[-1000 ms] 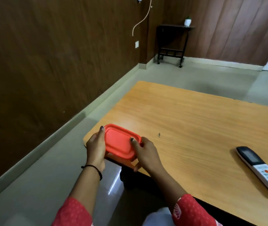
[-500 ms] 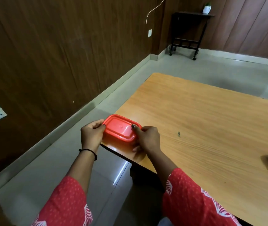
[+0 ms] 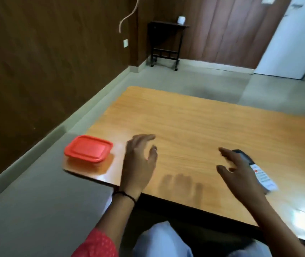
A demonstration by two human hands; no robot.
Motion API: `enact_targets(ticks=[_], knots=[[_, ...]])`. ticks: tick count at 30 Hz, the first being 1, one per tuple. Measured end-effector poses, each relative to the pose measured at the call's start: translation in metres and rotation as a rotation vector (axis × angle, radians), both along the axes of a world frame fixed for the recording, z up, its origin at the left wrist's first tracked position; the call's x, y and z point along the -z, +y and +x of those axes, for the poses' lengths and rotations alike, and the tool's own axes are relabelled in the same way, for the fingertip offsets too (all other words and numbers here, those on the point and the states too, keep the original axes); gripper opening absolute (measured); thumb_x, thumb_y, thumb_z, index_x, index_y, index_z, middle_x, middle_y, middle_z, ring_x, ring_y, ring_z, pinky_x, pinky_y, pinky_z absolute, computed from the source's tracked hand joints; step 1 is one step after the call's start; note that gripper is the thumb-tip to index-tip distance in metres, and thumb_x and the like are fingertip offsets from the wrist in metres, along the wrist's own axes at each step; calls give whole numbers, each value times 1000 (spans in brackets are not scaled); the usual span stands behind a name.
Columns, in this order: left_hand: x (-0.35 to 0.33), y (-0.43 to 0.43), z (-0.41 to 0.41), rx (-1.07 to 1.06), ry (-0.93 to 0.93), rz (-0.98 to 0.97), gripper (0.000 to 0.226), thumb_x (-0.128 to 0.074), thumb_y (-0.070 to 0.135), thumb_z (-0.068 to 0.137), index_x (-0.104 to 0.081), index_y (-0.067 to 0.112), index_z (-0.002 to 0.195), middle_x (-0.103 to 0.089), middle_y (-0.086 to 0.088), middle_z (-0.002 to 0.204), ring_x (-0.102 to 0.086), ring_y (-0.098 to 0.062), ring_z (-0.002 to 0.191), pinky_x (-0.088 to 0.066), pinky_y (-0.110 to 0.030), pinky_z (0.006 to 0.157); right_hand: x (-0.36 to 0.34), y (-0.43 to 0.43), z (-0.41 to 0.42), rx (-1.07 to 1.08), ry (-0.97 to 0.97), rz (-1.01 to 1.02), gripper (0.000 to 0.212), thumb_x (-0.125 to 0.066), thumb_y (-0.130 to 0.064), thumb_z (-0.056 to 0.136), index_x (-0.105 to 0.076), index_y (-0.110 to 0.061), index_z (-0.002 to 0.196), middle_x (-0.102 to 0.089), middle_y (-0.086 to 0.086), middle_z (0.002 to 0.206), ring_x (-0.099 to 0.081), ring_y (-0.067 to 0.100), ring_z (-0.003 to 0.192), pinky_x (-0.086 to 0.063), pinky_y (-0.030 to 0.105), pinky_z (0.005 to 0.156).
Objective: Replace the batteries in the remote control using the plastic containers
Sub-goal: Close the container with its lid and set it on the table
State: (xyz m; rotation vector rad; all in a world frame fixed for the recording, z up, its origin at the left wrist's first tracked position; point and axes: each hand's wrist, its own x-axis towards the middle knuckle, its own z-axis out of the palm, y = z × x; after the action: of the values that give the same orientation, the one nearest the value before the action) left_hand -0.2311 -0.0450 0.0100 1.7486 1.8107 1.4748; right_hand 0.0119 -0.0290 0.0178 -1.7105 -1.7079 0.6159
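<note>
Head view: my left hand (image 3: 139, 160) hovers over the wooden table (image 3: 194, 127), fingers spread and holding nothing; my right hand (image 3: 240, 175) reaches with fingers splayed over the remote control (image 3: 259, 175), which lies on the table at its near right, partly hidden beneath that hand; whether I touch it, I cannot tell; the red plastic container (image 3: 88, 151), lid on, sits at the table's near left corner, apart from both hands.
</note>
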Motion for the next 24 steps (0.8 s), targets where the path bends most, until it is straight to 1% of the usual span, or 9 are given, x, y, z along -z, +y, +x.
enact_targets(ticks=[3,5,7,10,12,13,16,19,24], knots=[[9,19,71,259,76,-232,39,-58,21,90,-53,21,129,-49,3,135,-39,-15,129,-32,-31,109,12,2,72,144,-150,-125,67,-68,-6,75,-45,-11,138,-50,13,136,-45,31,125,-40,39,97],[18,34,113,367,163,-373,47,-54,26,93,-41,23,139,-37,5,148,-23,-14,141,-23,-35,116,23,4,101,188,-165,-206,75,-72,-10,74,-38,-9,141,-47,17,139,-42,34,126,-40,42,100],[26,52,146,434,241,-448,53,-52,29,95,-34,23,144,-28,5,154,-12,-13,145,-16,-35,118,37,7,116,216,-146,-227,78,-71,-13,73,-36,-8,142,-47,16,139,-44,33,125,-42,42,100],[38,77,178,457,321,-474,57,-52,29,94,-29,22,146,-21,1,157,-7,-15,146,-11,-35,119,51,12,122,233,-102,-147,66,-66,-17,77,-43,-10,138,-59,12,126,-57,26,110,-51,37,85],[46,94,192,446,373,-476,59,-51,30,94,-27,20,147,-18,-1,158,-5,-17,147,-9,-37,119,55,15,121,244,-89,-47,48,-65,-21,82,-55,-8,127,-65,11,113,-58,21,94,-48,30,70],[49,101,196,439,398,-483,59,-50,31,94,-26,20,147,-16,-2,159,-4,-18,147,-7,-38,119,56,17,119,253,-68,-11,43,-65,-22,83,-58,-8,122,-66,10,109,-56,19,91,-45,28,67],[65,116,206,406,488,-500,59,-45,37,95,-25,20,147,-12,-5,159,-4,-19,147,-3,-38,119,60,35,120,335,40,47,37,-68,-24,80,-62,-11,115,-66,8,102,-58,24,96,-42,28,69],[75,123,210,357,532,-497,57,-42,42,95,-29,20,146,-13,-5,159,-5,-20,147,-1,-40,117,66,72,121,394,91,120,22,-67,-24,76,-65,-12,94,-68,7,86,-60,28,84,-39,30,61],[76,127,210,362,422,-490,56,-51,39,92,-36,20,143,-16,-4,159,-5,-18,147,3,-40,117,72,128,114,455,56,98,31,-66,-24,77,-64,-5,102,-67,13,98,-56,30,95,-44,35,72]])
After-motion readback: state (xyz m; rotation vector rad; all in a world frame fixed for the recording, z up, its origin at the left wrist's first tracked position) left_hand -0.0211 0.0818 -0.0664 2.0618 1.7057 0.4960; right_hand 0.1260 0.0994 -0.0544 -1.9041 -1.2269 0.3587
